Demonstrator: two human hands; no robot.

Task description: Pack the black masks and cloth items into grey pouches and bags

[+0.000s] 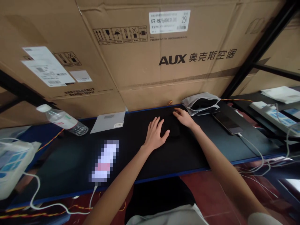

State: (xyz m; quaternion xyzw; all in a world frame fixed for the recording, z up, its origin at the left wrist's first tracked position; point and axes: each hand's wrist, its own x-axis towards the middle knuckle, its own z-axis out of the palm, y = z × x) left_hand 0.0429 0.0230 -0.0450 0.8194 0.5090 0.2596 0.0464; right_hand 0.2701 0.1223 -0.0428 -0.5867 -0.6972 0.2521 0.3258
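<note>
My left hand [156, 134] lies palm down with its fingers spread on a black surface, likely cloth, on the dark table [67, 159]. To its right, my right hand [184, 117] rests near the back edge, its fingers apart and touching the same black material. No object shows in either hand. A grey plastic bag [201, 102] with a dark opening lies just beyond my right hand. A phone with a dark screen [227, 122] is plugged into a white cable on the right.
Large cardboard boxes [140, 62] stand behind the table. At the left are a water bottle [63, 120], a grey envelope [109, 122], a blurred lit phone [105, 161] and a power strip [16, 165]. Another power strip [273, 117] lies at the right, near a black metal frame.
</note>
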